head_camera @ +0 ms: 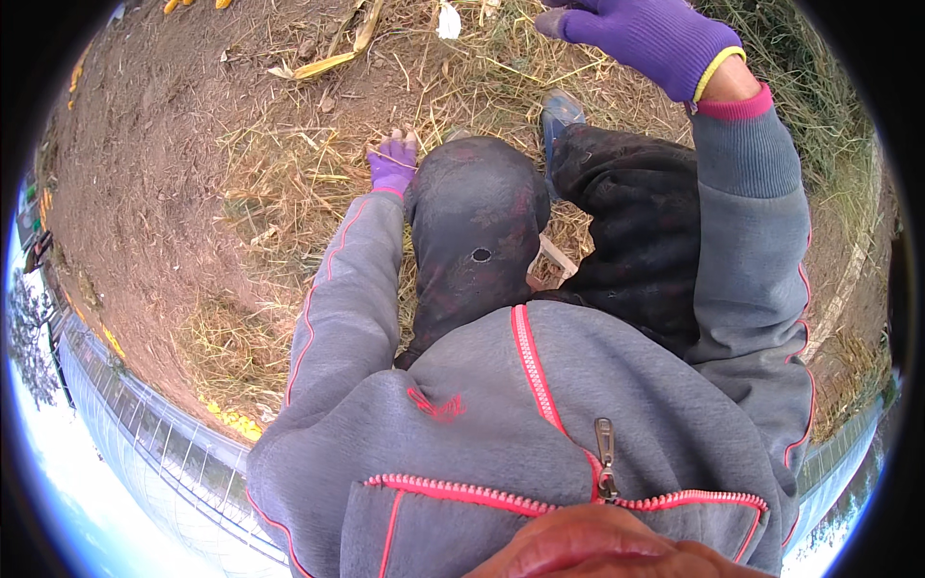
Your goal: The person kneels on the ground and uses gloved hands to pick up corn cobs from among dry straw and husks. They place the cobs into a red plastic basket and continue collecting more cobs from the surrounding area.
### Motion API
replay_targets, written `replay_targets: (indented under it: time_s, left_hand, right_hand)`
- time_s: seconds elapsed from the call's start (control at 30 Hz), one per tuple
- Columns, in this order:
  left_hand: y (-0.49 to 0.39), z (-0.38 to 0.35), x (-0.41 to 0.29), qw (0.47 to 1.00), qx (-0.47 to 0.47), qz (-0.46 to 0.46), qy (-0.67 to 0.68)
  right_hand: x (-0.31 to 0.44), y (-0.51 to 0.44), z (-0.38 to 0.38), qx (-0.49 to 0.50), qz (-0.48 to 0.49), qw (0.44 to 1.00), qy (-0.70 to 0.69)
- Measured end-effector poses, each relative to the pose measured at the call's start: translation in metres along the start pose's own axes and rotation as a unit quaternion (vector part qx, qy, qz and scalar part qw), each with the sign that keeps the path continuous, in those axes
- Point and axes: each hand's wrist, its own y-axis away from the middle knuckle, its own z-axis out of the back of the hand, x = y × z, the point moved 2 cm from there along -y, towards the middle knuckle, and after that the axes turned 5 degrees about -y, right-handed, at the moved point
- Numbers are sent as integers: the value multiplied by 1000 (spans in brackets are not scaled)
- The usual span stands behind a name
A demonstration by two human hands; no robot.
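My left hand [392,160], in a purple knitted glove with pale fingertips, is low beside my knee at the edge of dry straw [289,191]. A thin stalk crosses its fingers; whether they grip it cannot be told. At the top right my right hand [643,40], in a purple glove with a yellow cuff edge, is raised with thumb apart. Its fingertips are cut off by the picture's edge, so anything at them is hidden. A dry corn husk [325,66] and a white scrap [449,22] lie on the ground ahead.
Green grassy stalks [795,87] are heaped at the right. My blue shoe [560,112] stands ahead, and a wooden piece [556,254] shows between my legs. Yellow corn cobs [235,420] lie at the lower left, with others at the far left and top.
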Motion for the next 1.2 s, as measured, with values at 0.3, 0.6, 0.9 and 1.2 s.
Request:
replay_targets:
  time_s: [0.3,0.6,0.9,1.2]
  left_hand:
    - [-15,13,15,972,158,57,166]
    - [96,-20,72,978,193,-63,-35]
    - [266,-127,14,953,268,-137,-45]
    - [256,-27,15,920,-203,-64,328]
  right_hand:
    - [14,-7,1,6,12,999,49]
    - [24,-12,-1,-12,20,999,27]
    - [-6,-26,-8,29,-16,999,-18]
    - [-118,-69,-39,-16,-158,955,-251]
